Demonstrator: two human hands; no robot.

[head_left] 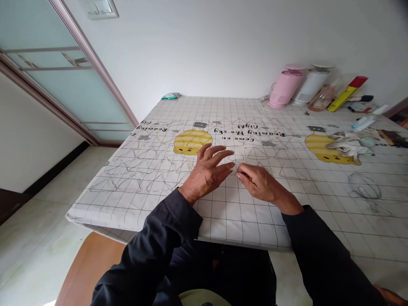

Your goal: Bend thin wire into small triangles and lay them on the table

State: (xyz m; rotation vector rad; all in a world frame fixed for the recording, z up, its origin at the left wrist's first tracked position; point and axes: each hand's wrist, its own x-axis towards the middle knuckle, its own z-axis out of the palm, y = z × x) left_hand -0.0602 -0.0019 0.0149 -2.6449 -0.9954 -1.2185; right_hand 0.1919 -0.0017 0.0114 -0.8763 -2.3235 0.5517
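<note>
Black-sleeved, the left hand (206, 172) spreads its fingers while the right hand (255, 180) pinches its fingertips together, on what I cannot tell. Thin grey wires (157, 180), bent into loose triangular outlines, lie beside the left hand on the checked tablecloth (248, 219); a tangled coil (380, 189) lies farther right.

Whether the closed fingertips of the right hand (259, 185), mid-frame, pinch anything is too small to tell. The top edge cuts off the switch (102, 8); the bottom edge, the chair (92, 267). At right, the cloth (349, 146) partly hides a yellow print (317, 146).
</note>
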